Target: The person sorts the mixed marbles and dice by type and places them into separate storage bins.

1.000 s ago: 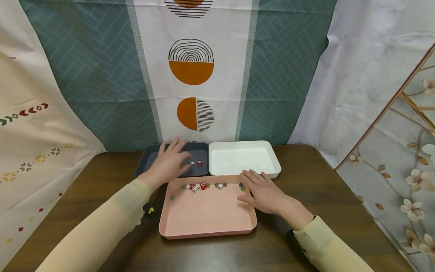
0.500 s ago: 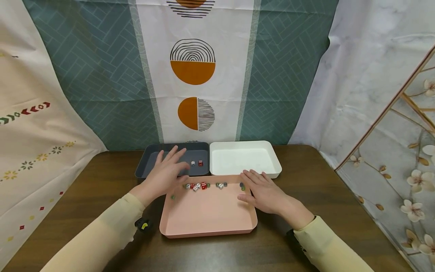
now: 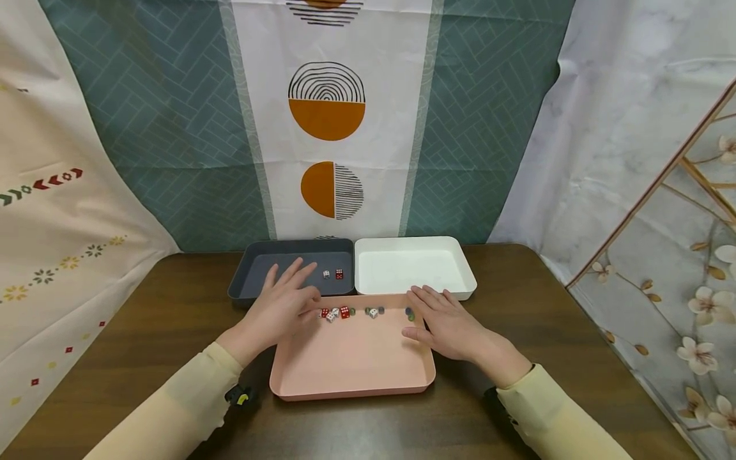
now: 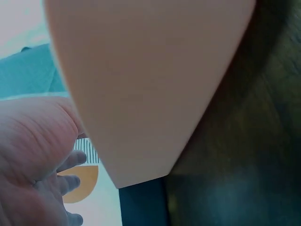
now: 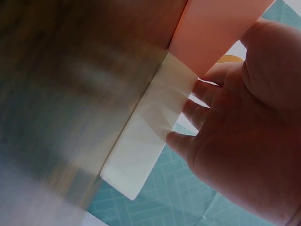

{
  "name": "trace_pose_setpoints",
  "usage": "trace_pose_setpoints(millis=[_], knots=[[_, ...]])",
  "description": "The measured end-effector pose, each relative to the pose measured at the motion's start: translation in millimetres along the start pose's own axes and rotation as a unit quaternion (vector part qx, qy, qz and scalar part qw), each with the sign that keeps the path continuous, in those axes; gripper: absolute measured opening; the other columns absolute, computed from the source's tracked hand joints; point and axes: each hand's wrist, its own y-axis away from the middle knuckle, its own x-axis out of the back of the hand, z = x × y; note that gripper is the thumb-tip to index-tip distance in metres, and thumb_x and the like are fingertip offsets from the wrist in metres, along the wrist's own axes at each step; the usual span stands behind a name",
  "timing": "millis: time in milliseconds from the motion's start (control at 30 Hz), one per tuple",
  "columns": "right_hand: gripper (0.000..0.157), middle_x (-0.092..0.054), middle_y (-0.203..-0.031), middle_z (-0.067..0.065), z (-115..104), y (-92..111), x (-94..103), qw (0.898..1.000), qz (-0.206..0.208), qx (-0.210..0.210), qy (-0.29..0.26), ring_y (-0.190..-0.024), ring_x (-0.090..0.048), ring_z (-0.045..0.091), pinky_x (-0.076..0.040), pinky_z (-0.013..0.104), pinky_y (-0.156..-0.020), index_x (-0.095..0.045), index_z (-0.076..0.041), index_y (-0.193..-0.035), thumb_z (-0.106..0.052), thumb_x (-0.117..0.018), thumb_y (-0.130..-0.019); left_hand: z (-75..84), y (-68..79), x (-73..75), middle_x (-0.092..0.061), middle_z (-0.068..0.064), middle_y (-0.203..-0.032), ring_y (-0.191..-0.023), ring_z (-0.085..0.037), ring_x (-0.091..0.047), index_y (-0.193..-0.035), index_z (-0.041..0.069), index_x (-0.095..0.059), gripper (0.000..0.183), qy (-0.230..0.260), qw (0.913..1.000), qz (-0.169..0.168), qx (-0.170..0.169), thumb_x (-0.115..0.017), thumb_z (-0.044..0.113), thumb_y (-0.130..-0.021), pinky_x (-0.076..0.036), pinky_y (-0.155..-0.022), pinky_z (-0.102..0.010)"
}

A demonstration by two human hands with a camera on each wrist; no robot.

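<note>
My left hand (image 3: 276,313) reaches over the far left corner of the pink tray (image 3: 353,358). Its thumb and index finger bend down beside the dice while the other fingers stretch forward; whether they pinch anything is hidden. Along the far wall lie red dice (image 3: 345,312), white dice (image 3: 373,313) and small green and bluish beads (image 3: 353,312). My right hand (image 3: 448,326) rests with straight fingers over the tray's far right corner, fingertips at the white tray's (image 3: 408,262) near rim. Two beads (image 3: 409,314) lie beside it. The left palm (image 4: 33,146) shows beside the pink wall.
A dark tray (image 3: 259,267) stands behind the pink one, left of the white tray. It holds a white die (image 3: 326,274) and a red die (image 3: 339,274). All three trays stand on a brown wooden table (image 3: 190,306), with a patterned curtain (image 3: 172,160) behind.
My left hand has drawn back from over the dark tray and come down at the pink tray's far left corner, now covering the leftmost beads and a white die. The right hand stays put.
</note>
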Motion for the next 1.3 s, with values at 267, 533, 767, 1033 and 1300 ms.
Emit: trace_pose_setpoints(millis=[267, 533, 767, 1033, 1300], knots=[[0.085, -0.028, -0.18, 0.019, 0.7, -1.0, -0.4, 1.0, -0.002, -0.004, 0.004, -0.167, -0.023, 0.041, -0.014, 0.067, -0.132, -0.032, -0.001, -0.173, -0.057, -0.056, -0.113, -1.6, 3.2, -11.0, -0.049, -0.021, -0.168, -0.163, -0.049, -0.028, -0.101, 0.019, -0.083, 0.018, -0.01, 0.9999, 0.0, -0.006, -0.096, 0.019, -0.088, -0.013, -0.124, -0.081], [0.087, -0.027, -0.18, 0.018, -0.9, -1.9, 1.0, 1.0, -0.008, -0.009, 0.007, -0.167, -0.021, 0.041, -0.012, 0.066, -0.132, -0.031, -0.002, -0.173, -0.058, -0.056, -0.112, -4.0, 4.6, -17.3, -0.05, -0.021, -0.167, -0.162, -0.049, -0.031, -0.106, 0.019, -0.085, 0.024, -0.019, 0.9997, 0.01, -0.015, -0.098, 0.022, -0.086, -0.016, -0.123, -0.082], [0.086, -0.028, -0.18, 0.018, -0.1, -2.4, 0.1, 1.0, -0.006, -0.011, 0.008, -0.167, -0.022, 0.04, -0.013, 0.066, -0.132, -0.03, -0.002, -0.174, -0.058, -0.056, -0.113, -4.9, 4.3, -20.3, -0.05, -0.021, -0.167, -0.162, -0.049, -0.031, -0.104, 0.018, -0.084, 0.024, -0.001, 1.0, 0.006, -0.005, -0.099, 0.021, -0.086, -0.017, -0.123, -0.082], [0.084, -0.028, -0.179, 0.019, -0.6, -0.1, 1.0, 1.0, -0.002, -0.007, 0.01, -0.167, -0.022, 0.041, -0.014, 0.066, -0.132, -0.031, -0.001, -0.173, -0.054, -0.057, -0.113, -3.8, 2.1, -24.2, -0.051, -0.022, -0.166, -0.162, -0.049, -0.03, -0.091, 0.022, -0.075, 0.024, 0.005, 1.0, 0.001, -0.007, -0.098, 0.018, -0.086, -0.016, -0.123, -0.082], [0.085, -0.028, -0.18, 0.019, -0.9, -0.9, 0.0, 1.0, -0.004, -0.006, 0.005, -0.167, -0.022, 0.041, -0.013, 0.066, -0.132, -0.031, -0.001, -0.173, -0.056, -0.056, -0.113, -3.6, 1.3, -27.1, -0.051, -0.022, -0.166, -0.162, -0.048, -0.031, -0.082, 0.024, -0.065, 0.033, -0.009, 0.9999, -0.002, -0.007, -0.097, 0.02, -0.087, -0.017, -0.123, -0.082]])
